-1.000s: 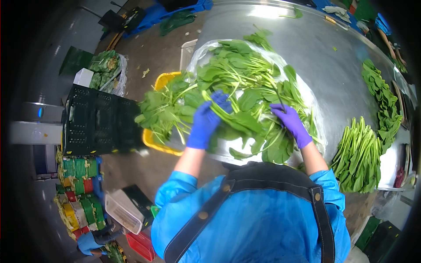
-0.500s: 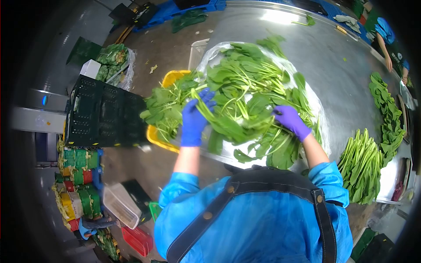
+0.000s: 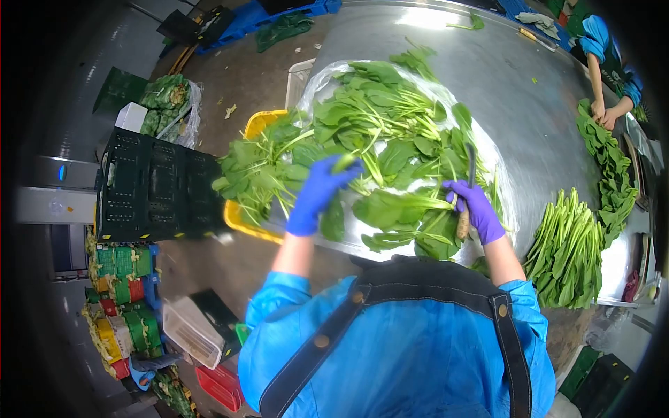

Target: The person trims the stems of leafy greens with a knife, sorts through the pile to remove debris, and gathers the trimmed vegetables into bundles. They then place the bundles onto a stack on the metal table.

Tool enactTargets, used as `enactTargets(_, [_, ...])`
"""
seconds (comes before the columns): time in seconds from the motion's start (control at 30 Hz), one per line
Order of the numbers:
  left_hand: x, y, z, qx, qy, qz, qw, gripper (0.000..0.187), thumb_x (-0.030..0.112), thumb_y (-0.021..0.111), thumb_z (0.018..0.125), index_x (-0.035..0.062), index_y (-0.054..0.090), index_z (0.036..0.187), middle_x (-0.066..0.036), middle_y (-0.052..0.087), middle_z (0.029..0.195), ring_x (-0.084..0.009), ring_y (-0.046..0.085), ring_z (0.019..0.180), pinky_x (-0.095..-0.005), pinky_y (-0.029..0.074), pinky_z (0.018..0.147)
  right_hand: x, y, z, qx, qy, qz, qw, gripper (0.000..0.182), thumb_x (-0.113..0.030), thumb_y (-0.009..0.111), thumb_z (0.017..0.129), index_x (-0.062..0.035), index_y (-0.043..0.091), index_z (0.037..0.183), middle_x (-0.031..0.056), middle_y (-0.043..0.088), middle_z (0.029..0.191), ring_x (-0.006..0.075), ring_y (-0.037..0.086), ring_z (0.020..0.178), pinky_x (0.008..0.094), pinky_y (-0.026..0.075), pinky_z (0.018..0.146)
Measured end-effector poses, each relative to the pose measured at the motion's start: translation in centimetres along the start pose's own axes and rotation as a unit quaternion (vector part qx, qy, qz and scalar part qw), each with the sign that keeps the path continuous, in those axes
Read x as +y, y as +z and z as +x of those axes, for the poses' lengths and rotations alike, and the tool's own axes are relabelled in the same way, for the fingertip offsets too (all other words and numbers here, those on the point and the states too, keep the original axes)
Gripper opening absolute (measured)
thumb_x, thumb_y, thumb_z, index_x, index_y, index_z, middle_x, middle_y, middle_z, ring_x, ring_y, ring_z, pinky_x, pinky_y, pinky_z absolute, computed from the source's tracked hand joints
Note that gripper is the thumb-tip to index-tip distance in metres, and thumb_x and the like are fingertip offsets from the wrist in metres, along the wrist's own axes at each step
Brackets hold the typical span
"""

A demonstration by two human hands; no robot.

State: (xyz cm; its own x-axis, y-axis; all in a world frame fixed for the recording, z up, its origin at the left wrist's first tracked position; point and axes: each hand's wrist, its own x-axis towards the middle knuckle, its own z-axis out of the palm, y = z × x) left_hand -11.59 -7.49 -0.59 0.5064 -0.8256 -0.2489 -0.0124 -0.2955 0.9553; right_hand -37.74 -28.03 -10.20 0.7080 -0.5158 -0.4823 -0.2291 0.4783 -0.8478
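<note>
A loose heap of leafy greens lies on a clear plastic sheet on the metal table. My left hand, in a blue-purple glove and slightly blurred, is closed around a pale green stalk over the heap's near left side. My right hand, gloved in purple, grips a knife by its wooden handle, its dark narrow blade pointing away from me. At the right fingertips is the stem end of a leafy stalk, whose leaves stretch left toward my other hand.
A yellow crate filled with greens adjoins the table's left edge, beside stacked dark crates. Bundled greens and a leafy row lie right. Another person's hands touch that row. A second knife lies far back.
My left hand has moved right and lower over the heap. The knife now shows in my right hand, with a stem at its fingertips. The other person's hands have come together on the leafy row.
</note>
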Motion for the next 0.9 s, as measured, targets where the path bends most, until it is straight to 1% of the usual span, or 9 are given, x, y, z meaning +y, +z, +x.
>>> enactTargets(0.1, [-1.8,4.9,0.7,-0.148,0.097,0.15,0.973,0.04,0.023,0.073,0.074,0.0075,0.065,0.11,-0.007,0.068,0.095,-0.0175,0.064,0.085,-0.0301,0.048,0.081,-1.3,1.4,-1.1,-0.021,0.004,0.02,1.0,0.027,-0.024,0.056,0.087,-0.0043,0.065,0.103,0.0026,0.06,0.07,0.0065,0.043,0.048,0.0193,0.038,0.049])
enactTargets(0.2, [-3.8,9.3,1.4,-0.154,0.249,0.243,0.925,0.043,0.027,0.075,0.07,0.0122,0.066,0.109,-0.009,0.069,0.091,-0.024,0.066,0.081,-0.0341,0.05,0.077,-2.5,2.3,-1.7,-0.044,-0.021,0.043,0.998,0.027,-0.024,0.055,0.089,-0.0041,0.065,0.104,0.0026,0.061,0.071,0.0063,0.044,0.048,0.0191,0.038,0.05])
enactTargets(0.27, [-4.2,10.4,1.9,-0.19,0.19,0.319,0.909,0.048,0.03,0.075,0.069,0.016,0.064,0.113,-0.011,0.066,0.103,-0.0294,0.064,0.091,-0.0361,0.048,0.084,-2.8,2.1,-2.0,-0.044,-0.029,0.057,0.997,0.027,-0.023,0.055,0.089,-0.0028,0.064,0.105,0.0016,0.06,0.071,0.0048,0.043,0.047,0.0176,0.037,0.049])
enactTargets(0.33, [-3.1,9.7,1.9,-0.212,0.176,0.312,0.909,0.045,0.027,0.074,0.073,0.0111,0.063,0.114,-0.01,0.067,0.102,-0.0245,0.065,0.09,-0.0335,0.048,0.083,-2.1,1.3,-1.7,0.035,-0.068,0.068,0.995,0.027,-0.025,0.055,0.09,-0.004,0.065,0.103,0.0027,0.06,0.069,0.0061,0.044,0.049,0.0188,0.037,0.049])
enactTargets(0.4, [-2.2,8.3,1.4,-0.221,0.061,0.119,0.966,0.039,0.023,0.07,0.079,0.0056,0.063,0.112,-0.008,0.068,0.097,-0.0186,0.064,0.088,-0.0301,0.048,0.08,-0.9,-0.4,-1.2,0.081,-0.059,-0.006,0.995,0.029,-0.026,0.056,0.089,-0.0034,0.065,0.106,0.007,0.064,0.071,0.0107,0.054,0.056,0.0233,0.045,0.054])
enactTargets(0.47, [-1.9,7.6,1.4,-0.209,0.104,0.114,0.966,0.037,0.021,0.067,0.082,0.0007,0.061,0.113,-0.005,0.068,0.092,-0.0126,0.061,0.084,-0.0265,0.048,0.076,0.2,-0.3,-2.4,0.062,-0.141,-0.392,0.907,0.034,-0.029,0.057,0.088,-0.0036,0.062,0.111,0.0117,0.068,0.08,0.0182,0.064,0.069,0.0302,0.05,0.064])
enactTargets(0.53, [-1.6,7.1,1.1,-0.224,-0.026,0.005,0.974,0.043,0.02,0.071,0.078,0.001,0.06,0.115,-0.009,0.066,0.101,-0.013,0.061,0.091,-0.0258,0.046,0.084,-0.3,1.9,-4.1,0.032,-0.164,-0.405,0.899,0.034,-0.025,0.059,0.087,-0.0079,0.061,0.116,0.0147,0.068,0.09,0.0255,0.067,0.079,0.0348,0.051,0.073])
enactTargets(0.63, [0.1,7.6,0.4,-0.223,-0.06,-0.001,0.973,0.043,0.02,0.067,0.082,0.0005,0.056,0.119,-0.005,0.068,0.089,-0.0091,0.062,0.08,-0.0251,0.048,0.075,-1.0,4.6,-4.4,0.104,-0.301,-0.379,0.869,0.036,-0.011,0.059,0.082,-0.0157,0.06,0.118,0.0181,0.066,0.089,0.0309,0.066,0.078,0.035,0.051,0.068])
enactTargets(0.9, [-1.4,8.0,-0.1,-0.231,-0.056,-0.069,0.969,0.041,0.014,0.064,0.084,-0.003,0.054,0.121,-0.01,0.067,0.093,-0.0143,0.063,0.085,-0.027,0.049,0.079,-0.7,5.3,-3.0,0.117,-0.331,-0.386,0.853,0.048,-0.002,0.056,0.077,-0.0161,0.056,0.123,0.0183,0.065,0.086,0.0321,0.065,0.076,0.0362,0.051,0.067])
